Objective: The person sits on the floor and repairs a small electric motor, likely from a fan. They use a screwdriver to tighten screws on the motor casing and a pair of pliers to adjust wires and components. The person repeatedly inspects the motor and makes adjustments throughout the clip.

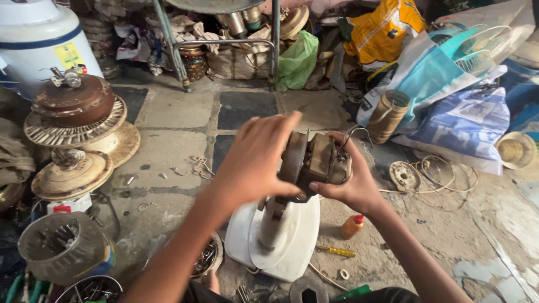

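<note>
My left hand (pixel 255 163) and right hand (pixel 351 188) both clasp the fan motor (pixel 314 163) (rusty, wire-hooked) between them; its white base (pixel 286 241) stands below my wrists.

A single head-worn camera looks steeply down and forward from close range over the hands (pixel 303 168) at a stone floor (pixel 168 146); clutter rims the frame's far edge.
</note>
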